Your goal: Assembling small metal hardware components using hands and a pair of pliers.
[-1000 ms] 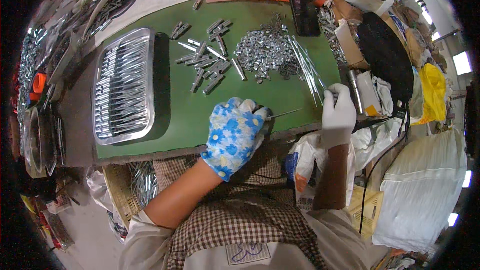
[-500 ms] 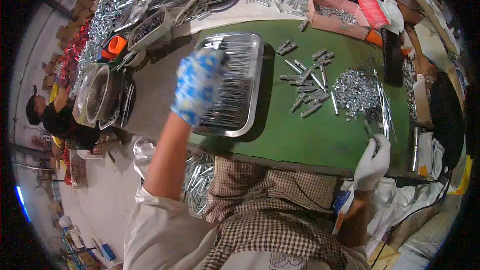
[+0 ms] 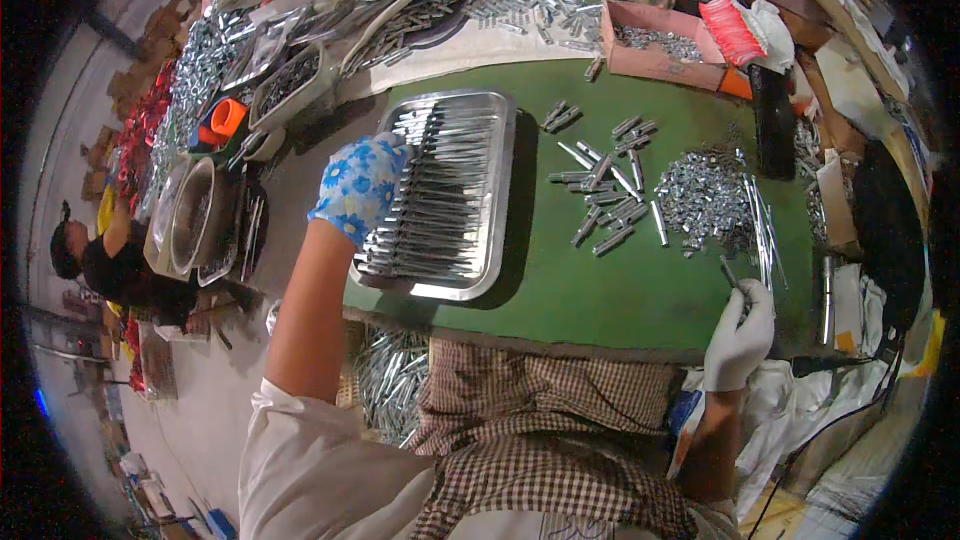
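A shallow metal tray (image 3: 503, 202) holds rows of slim silver metal pieces (image 3: 442, 215), laid side by side. My left hand (image 3: 358, 188), in a blue flowered glove, is over the tray's left side; its fingertips are hidden behind the back of the hand, against the ends of the pieces. Near the front right of the green mat (image 3: 560, 290), my right hand (image 3: 742, 332) in a white glove pinches a short dark metal rod (image 3: 730, 272) between thumb and fingers. Just beyond it lie a heap of small silver parts (image 3: 705, 198) and some long thin rods (image 3: 765, 240).
Loose metal cylinders (image 3: 610, 190) lie scattered at mid-mat. A pink box (image 3: 662, 68) of small parts stands at the back right. Bins (image 3: 195, 210) of parts line the left. Metal rods (image 3: 392, 375) are piled below the front edge. Another person (image 3: 110, 260) is far left.
My left hand has moved a little left and nearer, from above the tray to its left side. The tray sits slightly further left. My right hand keeps its grip on the rod.
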The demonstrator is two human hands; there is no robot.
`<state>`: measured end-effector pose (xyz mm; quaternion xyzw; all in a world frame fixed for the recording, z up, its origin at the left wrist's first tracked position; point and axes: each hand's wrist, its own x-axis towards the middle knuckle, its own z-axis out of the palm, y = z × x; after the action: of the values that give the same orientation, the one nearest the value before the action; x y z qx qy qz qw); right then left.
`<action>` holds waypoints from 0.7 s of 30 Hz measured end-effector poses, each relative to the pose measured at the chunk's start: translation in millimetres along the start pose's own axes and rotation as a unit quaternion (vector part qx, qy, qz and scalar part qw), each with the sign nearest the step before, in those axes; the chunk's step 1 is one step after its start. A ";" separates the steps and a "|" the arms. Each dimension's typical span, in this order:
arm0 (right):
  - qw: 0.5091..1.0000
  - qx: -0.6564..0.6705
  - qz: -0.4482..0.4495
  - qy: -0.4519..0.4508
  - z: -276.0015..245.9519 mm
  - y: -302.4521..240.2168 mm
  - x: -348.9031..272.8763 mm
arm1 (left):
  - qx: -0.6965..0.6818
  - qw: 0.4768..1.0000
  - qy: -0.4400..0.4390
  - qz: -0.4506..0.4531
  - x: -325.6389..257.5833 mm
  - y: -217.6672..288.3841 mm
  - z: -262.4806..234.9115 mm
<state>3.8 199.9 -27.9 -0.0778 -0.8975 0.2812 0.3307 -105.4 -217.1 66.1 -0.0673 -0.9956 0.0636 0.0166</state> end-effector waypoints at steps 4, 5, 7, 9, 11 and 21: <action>0.999 -0.031 0.018 -0.027 -1.3 -5.3 0.7 | 0.017 0.987 0.112 0.116 18.4 17.3 -7.4; 0.999 -0.026 0.012 -0.020 -1.2 -6.6 2.0 | -0.016 0.983 0.130 0.128 27.6 29.7 -10.3; 0.999 -0.039 0.015 -0.015 -1.1 -2.9 -0.6 | -0.052 0.976 0.150 0.148 53.1 53.6 -11.8; 0.999 -0.051 0.013 -0.009 -1.4 -1.9 -1.1 | 0.001 0.995 0.037 0.089 82.8 70.2 -10.7; 0.998 -0.052 0.021 -0.026 -3.7 -1.3 -1.1 | 0.023 0.997 -0.042 0.055 110.3 89.2 -11.9; 0.999 -0.034 -0.019 -0.036 -1.3 -6.6 3.1 | 0.100 0.986 -0.089 0.101 140.2 102.8 -7.5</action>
<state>2.6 196.0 -21.8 -0.0618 -0.9190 0.2472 0.3008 -230.4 -96.1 63.7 -0.1596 -0.9698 0.1696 -0.0725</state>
